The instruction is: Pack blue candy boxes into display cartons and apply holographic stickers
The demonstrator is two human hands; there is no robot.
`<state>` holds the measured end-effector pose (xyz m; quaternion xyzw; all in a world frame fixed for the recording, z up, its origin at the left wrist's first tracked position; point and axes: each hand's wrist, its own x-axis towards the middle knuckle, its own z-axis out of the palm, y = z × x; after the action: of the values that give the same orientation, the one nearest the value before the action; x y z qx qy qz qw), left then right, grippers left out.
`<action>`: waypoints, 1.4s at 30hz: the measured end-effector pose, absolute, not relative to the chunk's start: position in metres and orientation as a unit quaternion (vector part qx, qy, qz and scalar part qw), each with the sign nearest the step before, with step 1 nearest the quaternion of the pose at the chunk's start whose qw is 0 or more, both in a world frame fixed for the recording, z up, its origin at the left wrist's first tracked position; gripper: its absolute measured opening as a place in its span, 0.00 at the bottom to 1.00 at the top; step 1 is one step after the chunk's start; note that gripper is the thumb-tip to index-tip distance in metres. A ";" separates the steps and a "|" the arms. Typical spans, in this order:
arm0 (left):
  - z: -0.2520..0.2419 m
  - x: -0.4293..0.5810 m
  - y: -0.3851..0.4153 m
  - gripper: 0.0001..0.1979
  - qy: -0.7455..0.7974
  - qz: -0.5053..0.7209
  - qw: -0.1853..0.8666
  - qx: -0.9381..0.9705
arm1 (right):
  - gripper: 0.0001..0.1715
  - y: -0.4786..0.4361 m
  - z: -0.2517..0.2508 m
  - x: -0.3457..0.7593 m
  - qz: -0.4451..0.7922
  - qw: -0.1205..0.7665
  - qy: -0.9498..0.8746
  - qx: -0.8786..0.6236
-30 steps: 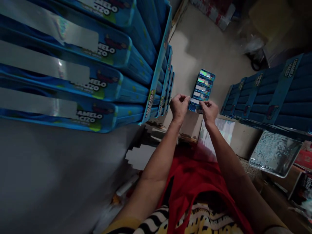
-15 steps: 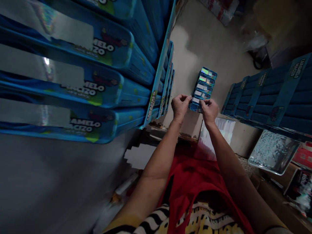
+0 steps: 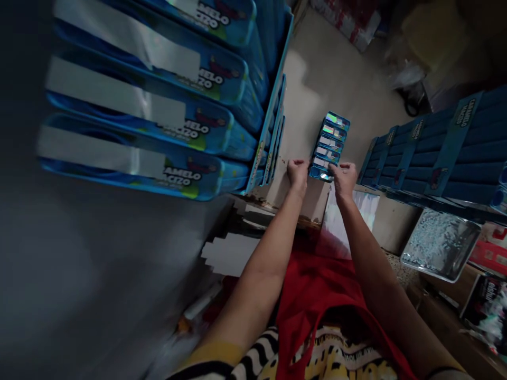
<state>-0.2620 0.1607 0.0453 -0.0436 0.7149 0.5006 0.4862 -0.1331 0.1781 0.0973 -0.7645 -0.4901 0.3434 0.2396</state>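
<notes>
A row of several blue candy boxes lies ahead of me, with white and shiny strips across their tops. On the nearest ones a white label lies flat beside a round blue opening. My left hand is closed at the row's left edge, thumb and fingers together. At the right near corner, my right hand has its fingers curled together against the side of a box. What either hand pinches, if anything, is too small to make out.
Stacked blue boxes rise close on my left. More blue boxes stand on the right, by a clear tray of small pale pieces. A shiny sheet lies at the near table edge, with plastic bags at the far right.
Both hands have moved apart from the top of the nearest box to its two sides. The white label they held at its ends now lies on the boxes. The view has shifted slightly.
</notes>
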 end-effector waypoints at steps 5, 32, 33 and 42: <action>0.079 -0.259 0.106 0.10 0.757 0.517 0.377 0.133 | 0.35 0.167 0.126 -0.129 0.390 0.266 -0.454 -0.756; 0.099 -0.280 0.110 0.09 0.750 0.480 0.414 0.186 | 0.24 0.163 0.129 -0.147 0.388 0.209 -0.514 -0.736; 0.097 -0.281 0.111 0.09 0.749 0.481 0.417 0.185 | 0.23 0.164 0.127 -0.149 0.377 0.201 -0.521 -0.739; 0.068 -0.280 0.116 0.12 0.700 0.509 0.491 0.096 | 0.22 0.160 0.128 -0.158 0.334 0.154 -0.564 -0.739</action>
<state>-0.2797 0.1162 0.0681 0.0961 0.7003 0.5088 0.4914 -0.1578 0.1595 0.1283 -0.7394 -0.5642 0.3336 0.1536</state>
